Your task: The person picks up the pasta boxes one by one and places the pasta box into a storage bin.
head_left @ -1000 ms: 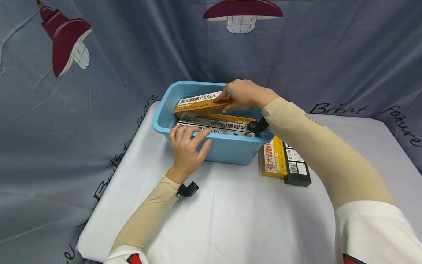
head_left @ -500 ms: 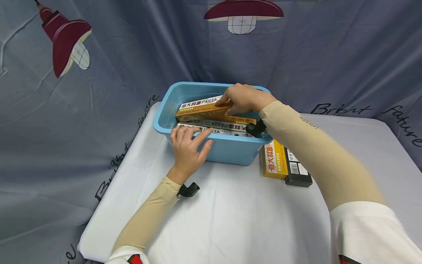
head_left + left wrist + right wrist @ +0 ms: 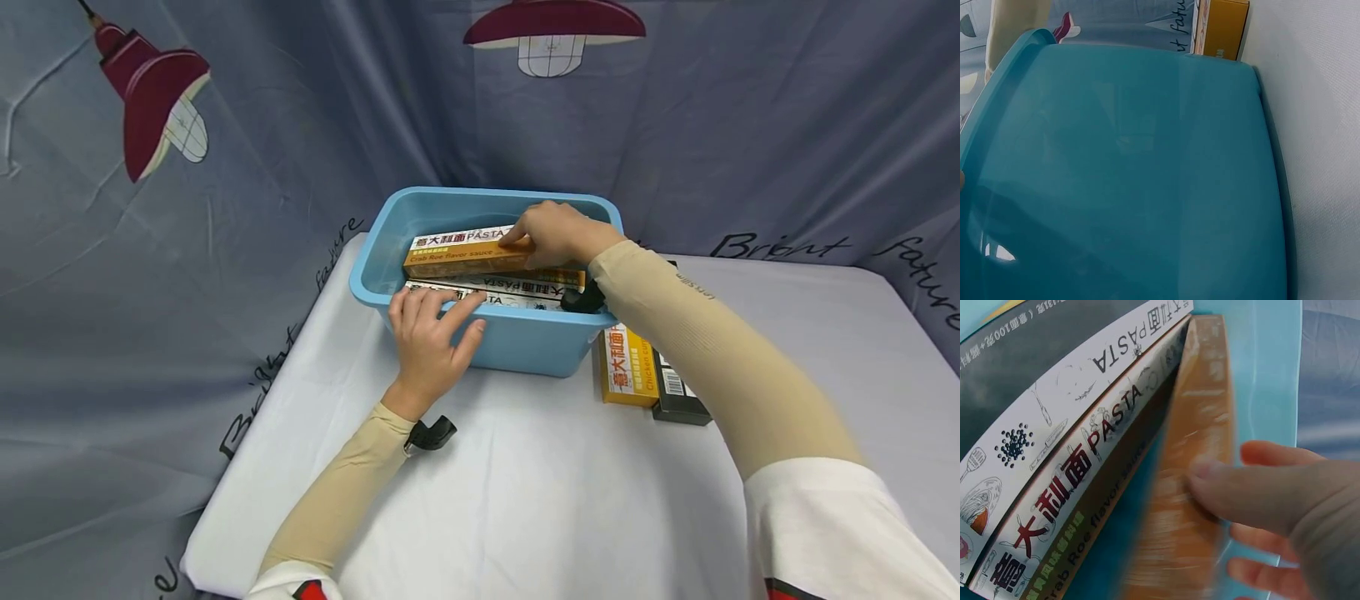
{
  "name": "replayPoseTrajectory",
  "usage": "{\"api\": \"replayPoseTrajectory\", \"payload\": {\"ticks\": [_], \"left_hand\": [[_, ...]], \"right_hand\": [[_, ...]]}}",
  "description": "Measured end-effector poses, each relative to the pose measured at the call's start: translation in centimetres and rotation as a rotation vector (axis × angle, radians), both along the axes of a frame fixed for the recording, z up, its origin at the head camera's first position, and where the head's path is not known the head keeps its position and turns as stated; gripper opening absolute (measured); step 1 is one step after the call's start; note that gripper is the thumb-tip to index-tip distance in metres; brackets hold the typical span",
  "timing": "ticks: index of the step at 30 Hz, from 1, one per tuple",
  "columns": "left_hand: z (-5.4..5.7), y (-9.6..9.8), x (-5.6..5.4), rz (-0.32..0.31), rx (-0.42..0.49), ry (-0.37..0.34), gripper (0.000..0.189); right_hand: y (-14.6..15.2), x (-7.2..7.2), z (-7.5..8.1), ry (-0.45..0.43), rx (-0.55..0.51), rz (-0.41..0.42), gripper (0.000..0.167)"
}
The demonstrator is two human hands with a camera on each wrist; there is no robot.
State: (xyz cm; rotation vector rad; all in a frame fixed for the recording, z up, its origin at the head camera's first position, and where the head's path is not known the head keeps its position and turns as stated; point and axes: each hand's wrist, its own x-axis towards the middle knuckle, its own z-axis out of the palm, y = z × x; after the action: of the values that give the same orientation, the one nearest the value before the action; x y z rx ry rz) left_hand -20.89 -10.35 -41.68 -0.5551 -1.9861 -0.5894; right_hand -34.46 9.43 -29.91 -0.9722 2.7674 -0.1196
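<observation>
A blue plastic bin (image 3: 517,337) holds several pasta boxes. My right hand (image 3: 558,233) reaches inside and grips an orange and white pasta box (image 3: 457,258), labelled crab roe flavor sauce. In the right wrist view the thumb (image 3: 1222,487) presses one side of this box, with fingers on the other side. Held along the far side, the box leans at an angle to the boxes in front. My left hand (image 3: 427,342) hooks its fingers over the bin's near rim, thumb outside. Its wrist view shows mostly the bin's outer wall (image 3: 1135,156).
Beside the bin's right end lie a yellow chicken curry pasta box (image 3: 628,371) and a black box (image 3: 678,400), partly under my right forearm. A black-and-white pasta box (image 3: 1054,375) stands inside the bin. The white-covered table (image 3: 540,492) meets a grey printed curtain behind.
My right hand has lowered the held pasta box deeper into the bin, towards the boxes there. My left hand keeps its place on the rim.
</observation>
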Motion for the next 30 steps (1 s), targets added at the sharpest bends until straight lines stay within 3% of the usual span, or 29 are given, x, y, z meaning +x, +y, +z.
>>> {"api": "replayPoseTrajectory", "payload": {"ticks": [6, 16, 24, 30], "left_hand": [[0.2, 0.1, 0.1, 0.003, -0.001, 0.003, 0.042], [0.3, 0.3, 0.3, 0.007, -0.007, 0.000, 0.042], [0.3, 0.4, 0.2, 0.005, 0.008, 0.007, 0.041], [0.3, 0.6, 0.1, 0.003, 0.009, 0.000, 0.041]], "right_hand": [[-0.6, 0.2, 0.4, 0.084, 0.005, 0.017, 0.050], [0.9, 0.4, 1.8, 0.068, -0.051, 0.004, 0.045], [5.5, 1.2, 4.3, 0.067, -0.047, -0.078, 0.050], [11.0, 2.9, 4.3, 0.111, -0.020, -0.153, 0.055]]}}
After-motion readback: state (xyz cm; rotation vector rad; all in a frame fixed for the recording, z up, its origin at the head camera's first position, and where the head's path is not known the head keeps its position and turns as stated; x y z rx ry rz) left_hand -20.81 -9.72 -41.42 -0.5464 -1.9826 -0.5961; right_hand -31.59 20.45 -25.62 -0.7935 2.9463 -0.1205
